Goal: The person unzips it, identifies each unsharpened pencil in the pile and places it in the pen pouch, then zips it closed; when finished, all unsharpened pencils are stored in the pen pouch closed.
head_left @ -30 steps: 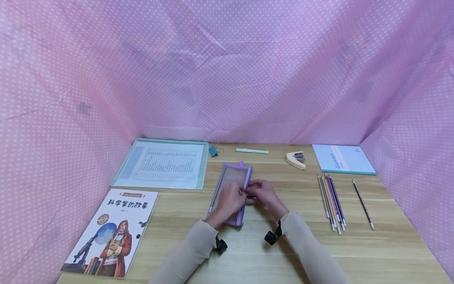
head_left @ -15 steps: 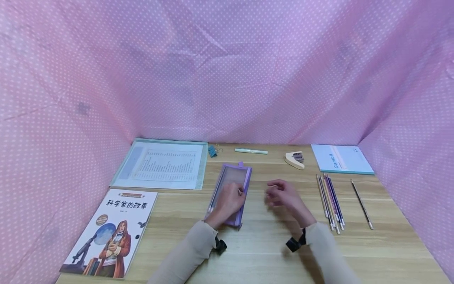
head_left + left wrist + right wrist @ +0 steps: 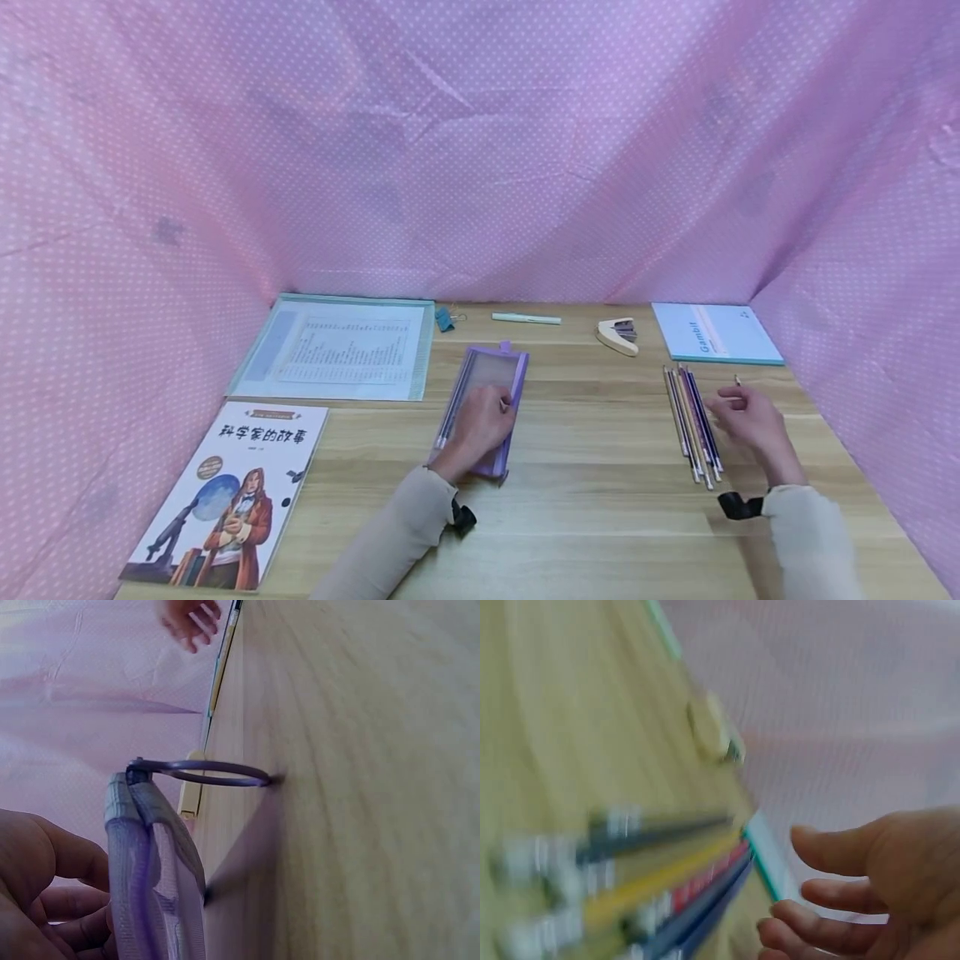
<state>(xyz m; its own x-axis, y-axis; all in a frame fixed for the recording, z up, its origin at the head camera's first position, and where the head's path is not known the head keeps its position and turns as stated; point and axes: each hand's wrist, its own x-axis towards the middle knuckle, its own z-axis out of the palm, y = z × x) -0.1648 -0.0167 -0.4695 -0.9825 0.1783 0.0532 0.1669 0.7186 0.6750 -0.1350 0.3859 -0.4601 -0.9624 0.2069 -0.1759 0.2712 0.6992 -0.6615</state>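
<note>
Head view: the left hand (image 3: 482, 427) rests on the purple pencil case (image 3: 486, 392) at table centre, fingers curled over its edge — gripping it. The right hand (image 3: 750, 421), at 3 o'clock from the case, hovers with loose, released fingers just beside the row of coloured pencils (image 3: 693, 421).

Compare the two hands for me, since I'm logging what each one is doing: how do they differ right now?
The left hand rests on the purple pencil case at mid-table, fingers curled round its edge; the right hand is at the right of the table, beside the bundle of coloured pencils, with relaxed fingers holding nothing. The left hand looks sharp; the right wrist view is blurred. Both wear beige sleeves.
</note>
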